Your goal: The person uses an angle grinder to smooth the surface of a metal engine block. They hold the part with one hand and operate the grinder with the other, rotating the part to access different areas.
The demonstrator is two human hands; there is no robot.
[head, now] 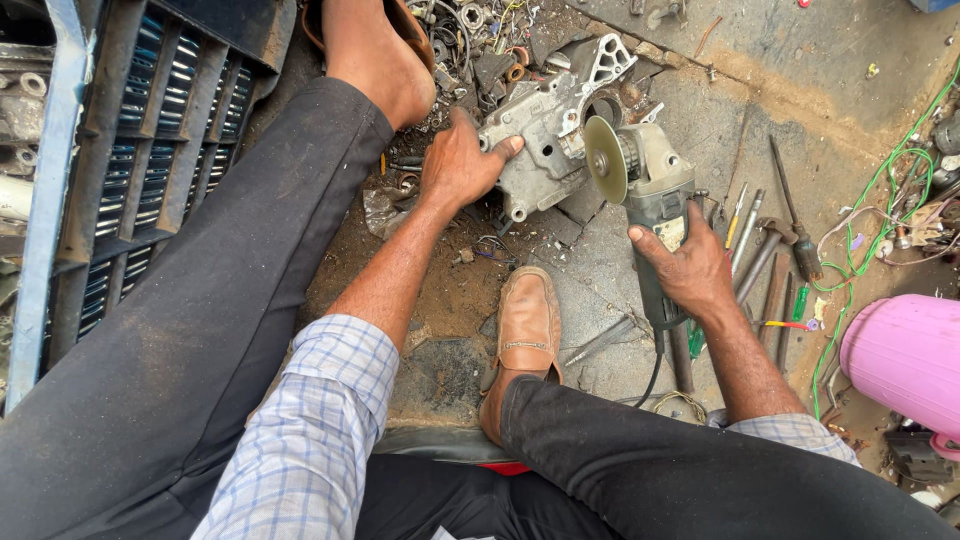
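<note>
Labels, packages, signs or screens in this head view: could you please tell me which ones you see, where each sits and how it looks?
Label: a small pale sticker on the grey body of the angle grinder, just above the right hand that grips it; its print is too small to tell.
No packages, signs or screens show.

the metal housing (545, 135) is set on the ground (800, 70) in the middle, with the left hand (460, 165) laid on its left side. the angle grinder (650, 190) is held by the right hand (690, 270) just right of the housing, its disc (604, 158) placed beside the housing's right edge. hand tools (770, 250) are laid right of the grinder. a shoe (527, 325) is planted below the housing, between the arms. a grille (150, 150) is stood at the far left.
</note>
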